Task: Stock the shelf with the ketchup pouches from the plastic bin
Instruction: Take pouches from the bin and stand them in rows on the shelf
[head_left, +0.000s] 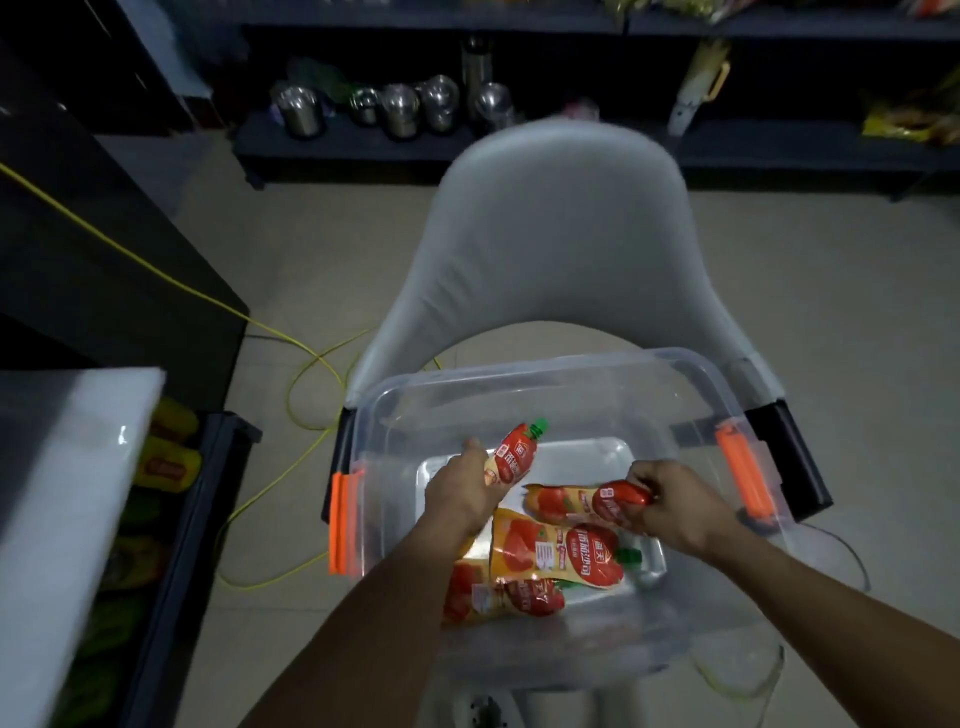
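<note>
Loose pouches (553, 558): two lie flat on the bin floor nearest the person, green caps to the right.
Left hand (465, 499): clenched round the lower half of the left ketchup pouch (511, 457), whose long axis tilts up and away, cap at the far end.
Right hand (675, 512): grasps the neck end of the right ketchup pouch (571, 501), which lies crosswise with its base towards the left hand.
Plastic bin (519, 371): clear, resting on a grey chair (561, 234).
Shelf (363, 143): well beyond the chair back, so likely up and forward for both pouches.
Hidden: the right pouch's cap is inside the fingers; the shelf is dim, and no free slot can be made out.
</note>
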